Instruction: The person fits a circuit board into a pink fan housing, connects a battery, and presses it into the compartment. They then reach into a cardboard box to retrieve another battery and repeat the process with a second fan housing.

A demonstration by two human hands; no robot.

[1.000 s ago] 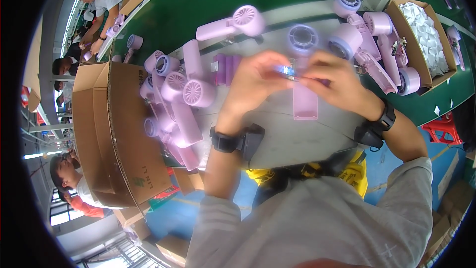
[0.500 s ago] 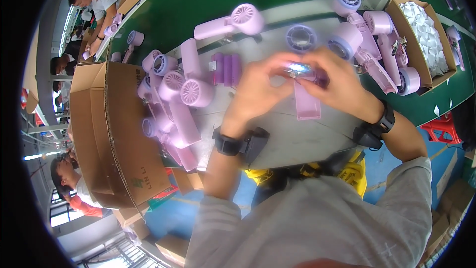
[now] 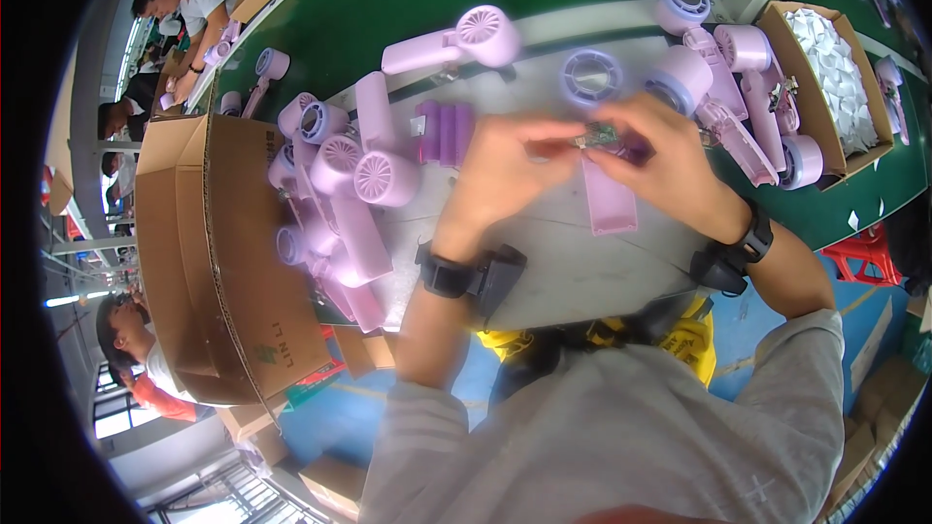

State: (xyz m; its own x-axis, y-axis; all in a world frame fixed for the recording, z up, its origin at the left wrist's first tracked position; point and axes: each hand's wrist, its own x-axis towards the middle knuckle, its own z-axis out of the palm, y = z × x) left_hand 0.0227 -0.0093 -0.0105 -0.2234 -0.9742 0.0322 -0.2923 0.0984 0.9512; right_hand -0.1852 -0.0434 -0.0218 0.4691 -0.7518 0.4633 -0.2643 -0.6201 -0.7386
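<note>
Above the grey work surface, my right hand (image 3: 670,160) grips a small green circuit board (image 3: 604,138) between thumb and fingers. A dark purple part shows behind it, half hidden by the fingers. My left hand (image 3: 510,160) is closed in a pinch, its fingertips at the board's left end; what sits between them is too small and blurred to name. Just beneath lies a lilac handheld fan, its round head (image 3: 590,76) beyond my hands and its handle (image 3: 613,202) on the near side. My hands cover the part between.
Lilac fans and shells (image 3: 340,175) are piled at left, beside a large cardboard box (image 3: 257,272). Purple cylindrical cells (image 3: 447,136) stand nearby. More fan parts (image 3: 743,97) lie at right, by a carton of white pieces (image 3: 879,141). Another fan (image 3: 485,37) lies farther back.
The bright glare on the circuit board is gone, and its green face now shows. Both hands stay nearly in place, the board turned slightly.
</note>
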